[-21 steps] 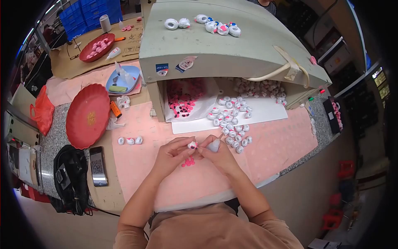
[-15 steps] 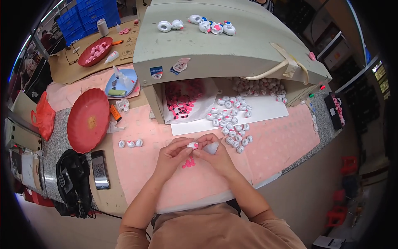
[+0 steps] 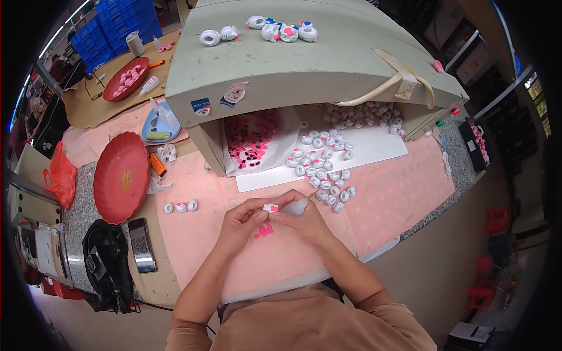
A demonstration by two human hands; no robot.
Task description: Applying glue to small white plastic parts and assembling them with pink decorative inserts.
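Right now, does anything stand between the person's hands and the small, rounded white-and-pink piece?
Nothing visible does: the left hand and right hand hold the small, rounded white-and-pink piece directly. The pale translucent bottle in the right hand sits beside it, not between.

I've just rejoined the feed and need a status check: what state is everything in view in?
Left hand: closed on small white-and-pink piece
Right hand: also on that piece, pale bottle tucked in grasp
Pink discs: loose on pink cloth
Three mostly white pieces: lined up
Large red tray: lying face up
Small red bowl: holding pink pieces
Phone: lying flat
Blue crates: stacked
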